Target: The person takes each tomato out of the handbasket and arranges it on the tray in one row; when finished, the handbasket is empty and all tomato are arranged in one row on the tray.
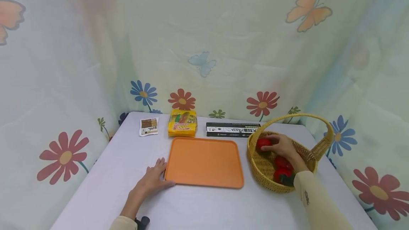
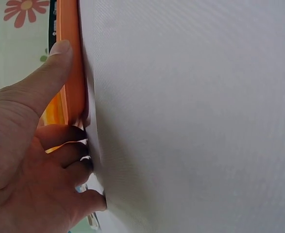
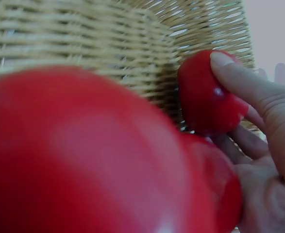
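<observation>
In the head view, my left hand (image 1: 154,179) rests at the near left corner of an orange tray (image 1: 204,162). Its thumb (image 2: 59,58) touches the tray's front side, and the other fingers lie spread beside the left edge. On the right, my right hand (image 1: 282,148) reaches under the handle into a wicker basket (image 1: 267,182). It holds a round, smooth red fruit (image 3: 200,92), thumb on one side and fingers on the other; whether tomato or apple is unclear. More red fruits (image 1: 282,164) lie in the basket, partly hidden by the arm.
Behind the tray stand a yellow food packet (image 1: 183,123) and a long black pasta box (image 1: 231,129). A small white-and-brown sachet (image 1: 149,126) lies at the back left. The basket's tall arched handle (image 1: 287,116) rises over the right hand. Patterned cloth (image 1: 204,27) encloses the white table.
</observation>
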The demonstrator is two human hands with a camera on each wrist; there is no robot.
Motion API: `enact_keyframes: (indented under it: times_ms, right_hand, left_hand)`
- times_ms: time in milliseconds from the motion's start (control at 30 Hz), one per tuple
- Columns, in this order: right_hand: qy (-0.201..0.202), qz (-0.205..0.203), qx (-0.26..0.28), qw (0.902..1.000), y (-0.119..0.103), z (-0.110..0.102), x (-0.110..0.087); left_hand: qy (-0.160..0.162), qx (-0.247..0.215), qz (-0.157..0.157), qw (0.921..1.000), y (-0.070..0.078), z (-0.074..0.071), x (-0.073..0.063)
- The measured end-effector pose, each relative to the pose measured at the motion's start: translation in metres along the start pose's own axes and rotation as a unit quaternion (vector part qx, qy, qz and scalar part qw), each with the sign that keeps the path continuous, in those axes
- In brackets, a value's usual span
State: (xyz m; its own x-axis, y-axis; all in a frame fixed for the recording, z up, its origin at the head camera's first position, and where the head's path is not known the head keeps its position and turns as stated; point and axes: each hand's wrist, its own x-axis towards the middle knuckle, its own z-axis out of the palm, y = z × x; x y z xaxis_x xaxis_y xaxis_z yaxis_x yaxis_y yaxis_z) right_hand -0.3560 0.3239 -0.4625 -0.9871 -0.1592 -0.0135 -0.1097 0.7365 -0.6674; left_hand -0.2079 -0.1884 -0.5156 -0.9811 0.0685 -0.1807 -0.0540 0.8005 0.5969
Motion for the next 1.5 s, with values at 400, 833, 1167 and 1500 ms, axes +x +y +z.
enact_keyframes:
  times_ms: [400,833,1167,1500]
  right_hand:
    - [0.062,-0.021,0.036,0.9972,-0.045,-0.037,-0.05]
    - [-0.065,-0.138,0.253,0.9552,-0.099,0.006,-0.106]
    - [-0.197,-0.073,0.309,0.9277,-0.147,0.137,-0.043]
    - [-0.127,-0.054,0.201,0.9698,-0.182,0.208,-0.004]
  left_hand:
    - [0.008,0.001,-0.001,1.0,-0.001,0.002,0.0]
    - [0.004,0.015,0.001,0.9999,0.004,-0.001,-0.001]
    - [-0.003,0.006,-0.016,0.9998,0.003,0.003,0.002]
    - [-0.003,0.005,-0.032,0.9995,0.006,0.001,0.002]
